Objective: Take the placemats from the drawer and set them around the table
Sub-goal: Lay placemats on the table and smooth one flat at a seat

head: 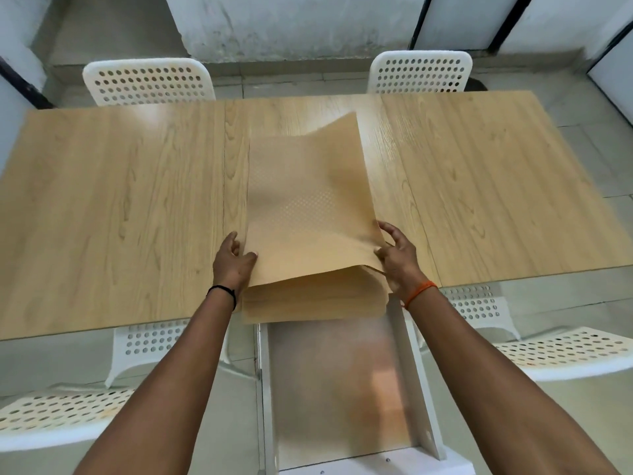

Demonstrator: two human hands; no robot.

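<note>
Placemats (308, 207), stacked on table (120, 200) edge; top mat pinched by left hand (233, 262) and right hand (397, 258). Open drawer (342, 389) below; white chairs (149, 82) ranged around.

1 wooden table (102, 200); 4 white perforated chairs, at 11 o'clock (147, 82), 1 o'clock (421, 73), 8 o'clock (58, 416) and 4 o'clock (561, 351); 1 open white drawer (416, 389) at 6 o'clock; 1 stack of tan placemats (308, 207), sheet count unclear; 2 hands, left (233, 265) and right (399, 258).
</note>
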